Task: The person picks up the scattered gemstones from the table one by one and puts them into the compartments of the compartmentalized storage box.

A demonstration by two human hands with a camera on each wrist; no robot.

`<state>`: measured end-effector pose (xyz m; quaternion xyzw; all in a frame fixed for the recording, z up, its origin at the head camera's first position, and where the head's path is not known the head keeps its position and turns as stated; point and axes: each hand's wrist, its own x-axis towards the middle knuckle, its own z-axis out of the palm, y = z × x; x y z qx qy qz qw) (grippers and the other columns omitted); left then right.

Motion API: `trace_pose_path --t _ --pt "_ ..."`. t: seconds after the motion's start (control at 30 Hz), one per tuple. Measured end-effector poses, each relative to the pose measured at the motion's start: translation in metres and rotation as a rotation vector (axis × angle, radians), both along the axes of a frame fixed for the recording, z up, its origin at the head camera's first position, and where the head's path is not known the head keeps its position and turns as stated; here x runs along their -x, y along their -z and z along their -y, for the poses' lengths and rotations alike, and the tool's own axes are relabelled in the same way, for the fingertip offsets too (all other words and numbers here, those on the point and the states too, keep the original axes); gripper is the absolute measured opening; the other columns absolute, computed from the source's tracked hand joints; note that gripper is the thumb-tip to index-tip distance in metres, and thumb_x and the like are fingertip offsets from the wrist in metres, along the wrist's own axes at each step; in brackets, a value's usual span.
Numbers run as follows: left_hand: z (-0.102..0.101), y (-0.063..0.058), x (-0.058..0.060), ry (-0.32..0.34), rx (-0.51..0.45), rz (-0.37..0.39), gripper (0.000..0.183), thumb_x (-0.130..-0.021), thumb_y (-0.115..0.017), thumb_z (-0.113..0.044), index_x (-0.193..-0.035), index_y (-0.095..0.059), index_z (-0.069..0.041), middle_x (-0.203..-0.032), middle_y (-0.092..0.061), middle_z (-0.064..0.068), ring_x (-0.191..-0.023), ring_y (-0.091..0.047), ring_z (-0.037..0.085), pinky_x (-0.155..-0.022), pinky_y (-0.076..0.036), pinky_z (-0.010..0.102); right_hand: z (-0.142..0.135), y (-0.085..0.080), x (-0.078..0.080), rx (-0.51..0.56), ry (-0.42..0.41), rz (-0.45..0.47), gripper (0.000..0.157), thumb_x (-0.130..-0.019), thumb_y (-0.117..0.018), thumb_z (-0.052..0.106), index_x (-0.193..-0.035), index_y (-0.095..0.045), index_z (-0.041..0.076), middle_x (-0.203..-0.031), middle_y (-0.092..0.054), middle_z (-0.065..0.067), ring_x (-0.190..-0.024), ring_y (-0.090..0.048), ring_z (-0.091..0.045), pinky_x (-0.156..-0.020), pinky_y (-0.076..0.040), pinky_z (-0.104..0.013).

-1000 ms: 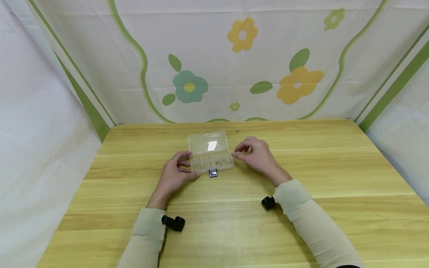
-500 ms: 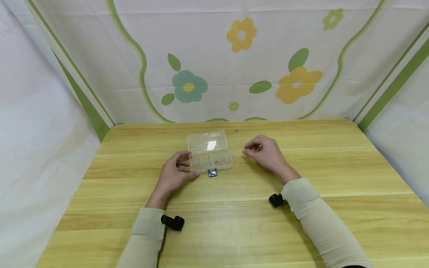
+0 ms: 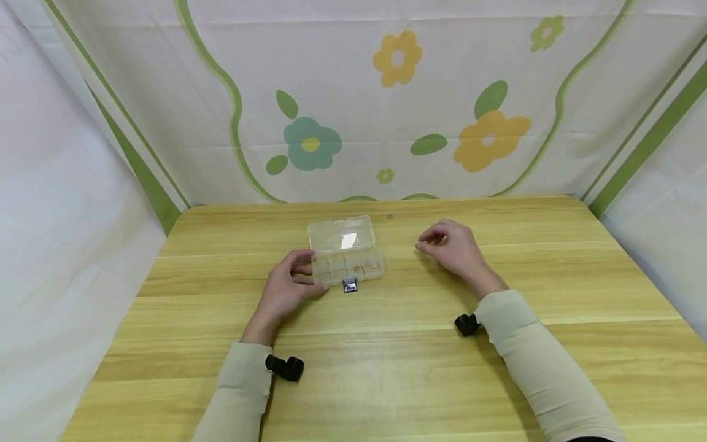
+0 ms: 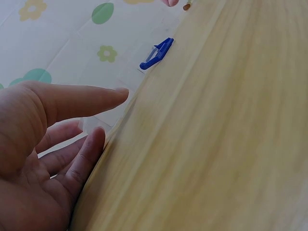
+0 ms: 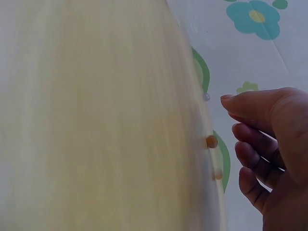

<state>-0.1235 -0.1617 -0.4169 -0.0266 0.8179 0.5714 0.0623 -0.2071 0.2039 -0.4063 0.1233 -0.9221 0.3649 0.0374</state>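
A clear plastic compartment box (image 3: 329,276) lies with its lid (image 3: 334,236) folded back and a blue latch (image 4: 156,55) at its front. A few small round beads (image 3: 358,268) sit in its right compartments. My left hand (image 3: 288,285) grips the box's left end, thumb along the front edge and fingers at the back corner. To the right of the box, my right hand (image 3: 453,248) is over the table with its fingers loosely bent and nothing visible between thumb and index. In the right wrist view, a brown bead (image 5: 211,141), a tan bead (image 5: 218,173) and a clear bead (image 5: 206,96) appear beyond the fingertips.
A small bead-like piece (image 3: 390,216) lies near the back edge of the wooden table (image 3: 364,368). Behind it hangs a white cloth (image 3: 353,80) with printed flowers, and more white cloth (image 3: 66,245) hangs at the sides.
My right hand has moved away from the box's right end, to the right and slightly back. My left hand and the box have stayed in place.
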Motion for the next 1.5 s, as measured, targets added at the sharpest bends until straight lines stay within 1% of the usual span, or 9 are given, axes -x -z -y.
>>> trace_pose_path --t 0.13,0.27,0.47,0.77,0.97,1.2,1.5 --pt "0.000 0.001 0.000 -0.002 0.002 0.001 0.074 -0.085 -0.091 -0.009 -0.151 -0.058 -0.013 -0.146 -0.060 0.014 -0.117 -0.068 0.033 -0.098 -0.059 0.041 -0.008 0.001 0.002 -0.014 0.019 0.033 0.011 -0.097 -0.081 0.022 -0.104 -0.082 0.014 -0.105 -0.074 -0.006 -0.096 -0.064 -0.025 -0.088 -0.052 -0.041" --pt "0.000 0.001 0.000 -0.002 0.002 -0.002 0.074 -0.085 -0.091 -0.008 -0.150 -0.058 -0.013 -0.146 -0.060 0.014 -0.116 -0.068 0.033 -0.098 -0.059 0.040 -0.015 0.000 0.004 -0.019 0.020 0.062 0.015 -0.098 -0.080 0.023 -0.108 -0.082 0.012 -0.109 -0.073 -0.007 -0.099 -0.064 -0.026 -0.090 -0.052 -0.042" --pt "0.000 0.001 0.001 -0.001 0.001 -0.003 0.074 -0.085 -0.091 -0.008 -0.151 -0.058 -0.013 -0.146 -0.060 0.014 -0.116 -0.068 0.033 -0.097 -0.059 0.039 -0.021 0.000 0.007 -0.049 0.009 0.065 0.018 -0.097 -0.081 0.023 -0.110 -0.081 0.010 -0.109 -0.074 -0.009 -0.099 -0.066 -0.027 -0.090 -0.053 -0.041" --pt "-0.001 -0.001 0.000 -0.003 0.008 0.005 0.074 -0.085 -0.091 -0.008 -0.151 -0.058 -0.013 -0.146 -0.061 0.015 -0.117 -0.068 0.034 -0.099 -0.059 0.042 -0.023 0.000 0.010 -0.072 -0.027 0.094 0.021 -0.096 -0.082 0.022 -0.112 -0.081 0.008 -0.109 -0.074 -0.011 -0.098 -0.068 -0.027 -0.088 -0.054 -0.040" --pt "-0.001 -0.001 0.000 -0.003 0.006 -0.002 0.074 -0.084 -0.091 -0.008 -0.151 -0.058 -0.013 -0.146 -0.061 0.015 -0.117 -0.068 0.034 -0.099 -0.059 0.042 -0.022 0.000 0.012 -0.112 -0.050 0.087 0.019 -0.097 -0.081 0.021 -0.111 -0.081 0.008 -0.108 -0.074 -0.011 -0.096 -0.068 -0.026 -0.088 -0.054 -0.041" --pt "0.000 0.000 0.000 -0.002 0.008 -0.006 0.074 -0.084 -0.091 -0.008 -0.151 -0.058 -0.013 -0.147 -0.061 0.014 -0.117 -0.068 0.034 -0.100 -0.059 0.043 -0.020 -0.002 0.013 -0.148 -0.075 0.094 0.017 -0.098 -0.080 0.019 -0.111 -0.081 0.009 -0.110 -0.075 -0.012 -0.098 -0.070 -0.026 -0.090 -0.057 -0.046" --pt "0.000 0.000 0.000 -0.002 0.009 -0.006 0.074 -0.085 -0.091 -0.008 -0.151 -0.058 -0.013 -0.147 -0.060 0.015 -0.117 -0.068 0.034 -0.100 -0.059 0.043 -0.017 -0.005 0.013 -0.190 -0.088 0.088 0.014 -0.099 -0.078 0.018 -0.108 -0.081 0.008 -0.108 -0.076 -0.012 -0.097 -0.070 -0.027 -0.090 -0.057 -0.048"
